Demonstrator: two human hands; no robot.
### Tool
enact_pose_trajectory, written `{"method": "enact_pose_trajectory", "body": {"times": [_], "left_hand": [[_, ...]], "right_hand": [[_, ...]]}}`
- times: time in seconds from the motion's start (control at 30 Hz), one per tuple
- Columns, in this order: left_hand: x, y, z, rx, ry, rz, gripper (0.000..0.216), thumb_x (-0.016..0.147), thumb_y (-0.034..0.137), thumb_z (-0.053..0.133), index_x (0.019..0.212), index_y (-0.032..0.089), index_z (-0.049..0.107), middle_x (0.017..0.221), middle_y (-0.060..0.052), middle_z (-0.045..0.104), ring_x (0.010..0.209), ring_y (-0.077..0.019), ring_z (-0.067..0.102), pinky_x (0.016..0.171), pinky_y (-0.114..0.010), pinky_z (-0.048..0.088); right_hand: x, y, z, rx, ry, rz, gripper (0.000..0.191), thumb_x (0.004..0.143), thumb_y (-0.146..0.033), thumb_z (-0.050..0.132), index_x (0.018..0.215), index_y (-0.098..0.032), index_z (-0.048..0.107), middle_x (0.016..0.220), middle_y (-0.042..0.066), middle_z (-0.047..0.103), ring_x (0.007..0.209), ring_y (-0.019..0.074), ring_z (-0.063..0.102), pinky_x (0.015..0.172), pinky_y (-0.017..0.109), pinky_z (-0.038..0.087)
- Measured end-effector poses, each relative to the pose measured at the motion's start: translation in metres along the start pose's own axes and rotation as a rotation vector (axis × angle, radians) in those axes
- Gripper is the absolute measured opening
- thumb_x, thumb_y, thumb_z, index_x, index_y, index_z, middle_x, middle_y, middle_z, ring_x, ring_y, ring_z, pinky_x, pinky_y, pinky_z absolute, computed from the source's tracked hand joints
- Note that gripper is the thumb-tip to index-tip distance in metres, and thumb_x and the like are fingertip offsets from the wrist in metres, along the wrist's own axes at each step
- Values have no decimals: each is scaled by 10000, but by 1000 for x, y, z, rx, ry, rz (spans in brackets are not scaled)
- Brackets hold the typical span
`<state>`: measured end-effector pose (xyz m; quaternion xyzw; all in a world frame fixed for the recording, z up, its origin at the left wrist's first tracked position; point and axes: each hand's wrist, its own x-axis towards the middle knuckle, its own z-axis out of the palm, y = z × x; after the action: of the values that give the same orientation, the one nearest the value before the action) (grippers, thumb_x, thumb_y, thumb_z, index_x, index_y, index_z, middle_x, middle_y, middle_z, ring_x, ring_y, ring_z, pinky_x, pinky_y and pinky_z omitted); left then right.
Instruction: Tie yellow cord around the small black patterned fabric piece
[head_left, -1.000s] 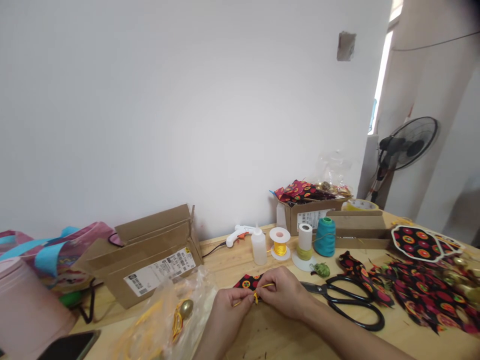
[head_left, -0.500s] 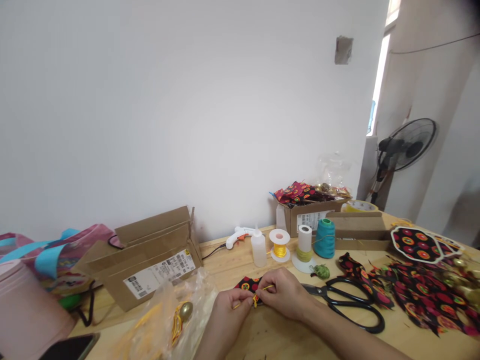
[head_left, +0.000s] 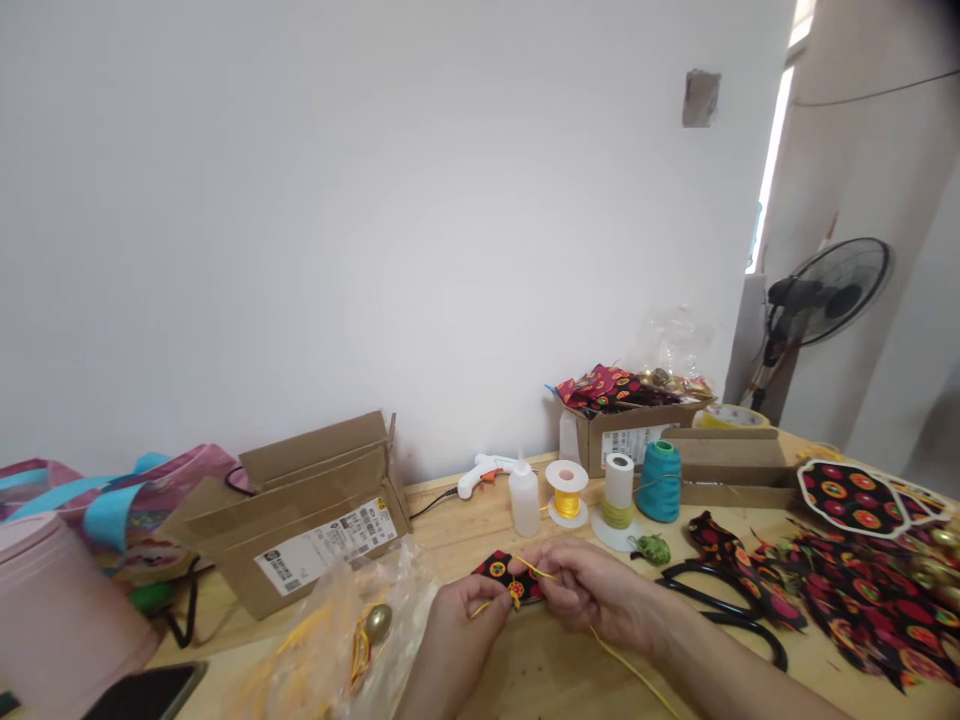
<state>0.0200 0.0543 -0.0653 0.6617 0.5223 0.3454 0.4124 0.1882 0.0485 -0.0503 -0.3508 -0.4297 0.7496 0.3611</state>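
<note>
Yellow cord [head_left: 535,569] pinched beside patterned cloth [head_left: 496,568]

With twelve o'clock taken as towards the wall [head_left: 450,250], the cloth is found near six o'clock of the view, low over the bench [head_left: 525,660], between the two hands. The left hand [head_left: 457,630] is extended towards it from seven o'clock, thumb and forefinger brought together; its grip is closed on the cord at the cloth's near edge, where a small yellow bunch is seen. The right hand [head_left: 600,590] is brought in from four o'clock, its forearm slanted over the bench and its fingers curled; its grip is pinched on another stretch of the same cord. Whether the cloth is also clasped by these fingers cannot be told.

Compared with half a second ago, the right hand has been rolled over and drawn slightly towards three o'clock, so that its curled fingers are exposed and more of the cloth is uncovered. A trailing length of cord is now seen running from it towards five o'clock. The left hand's pinch has been kept. The blades of the black scissors [head_left: 739,619], partly seen before, are now hidden by the right hand, the handles being left in sight at three o'clock.
</note>
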Motion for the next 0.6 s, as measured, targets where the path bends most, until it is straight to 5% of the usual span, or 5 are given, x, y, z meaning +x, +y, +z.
{"method": "enact_pose_trajectory", "body": {"times": [0.17, 0.37, 0.6], "left_hand": [[-3, 5, 0, -90, -43, 0, 175, 634, 278, 546, 621, 120, 622, 633, -36, 644, 638, -172, 545, 611, -246, 382], [-2, 1, 3, -246, -126, -64, 187, 615, 296, 571, 663, 121, 618, 556, -12, 611, 524, -130, 507, 491, -212, 335], [-4, 5, 6, -242, -13, -79, 275, 605, 396, 572, 524, 133, 561, 411, 44, 502, 348, -49, 312, 376, -181, 182]], "right_hand": [[4, 12, 13, -500, 35, -201, 364, 647, -133, 386, 952, -180, 578, 400, -76, 428, 299, 49, 353, 322, 149, 184], [0, 15, 20, -1147, 319, -468, 211, 673, -178, 472, 807, -232, 626, 480, -44, 538, 419, 81, 438, 431, 175, 261], [1, 14, 13, -1318, 428, -475, 76, 659, -246, 554, 658, -227, 627, 607, -24, 626, 533, 103, 514, 492, 184, 296]]}}
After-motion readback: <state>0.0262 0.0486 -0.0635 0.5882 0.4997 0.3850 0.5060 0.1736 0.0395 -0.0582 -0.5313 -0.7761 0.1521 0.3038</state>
